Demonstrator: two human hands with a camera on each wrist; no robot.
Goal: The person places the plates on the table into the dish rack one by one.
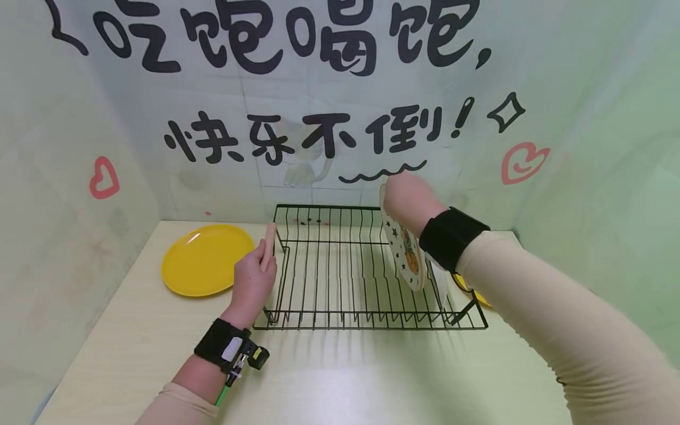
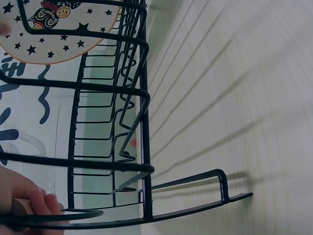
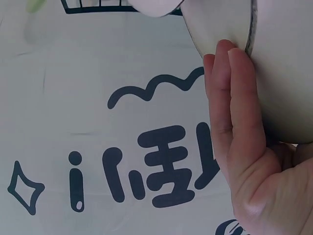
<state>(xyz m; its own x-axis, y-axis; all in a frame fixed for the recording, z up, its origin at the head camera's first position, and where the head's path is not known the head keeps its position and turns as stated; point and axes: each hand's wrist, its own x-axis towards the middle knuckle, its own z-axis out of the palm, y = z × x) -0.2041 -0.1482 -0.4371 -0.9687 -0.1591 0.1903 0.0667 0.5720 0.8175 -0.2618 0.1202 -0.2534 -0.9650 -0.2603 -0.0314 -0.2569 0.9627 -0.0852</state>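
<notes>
My left hand (image 1: 254,284) grips the pale wooden handle (image 1: 268,248) at the left end of a black wire dish rack (image 1: 340,313). In the left wrist view, the fingers (image 2: 41,203) curl round that handle behind the wires. My right hand (image 1: 409,199) holds the top edge of a white plate (image 1: 395,239) printed with black stars and a cartoon figure. Nearly upright, the plate is at the rack's right part; whether it touches the wires I cannot tell. Fingers (image 3: 244,107) lie against the plate's plain back in the right wrist view, with the thumb hidden.
A yellow plate (image 1: 208,260) lies on the table (image 1: 329,378) left of the rack. Another yellow item (image 1: 482,300) is partly hidden behind the rack's right end. A white piece (image 1: 440,283) stands beside the printed plate. The lettered wall sheet (image 1: 319,195) rises behind.
</notes>
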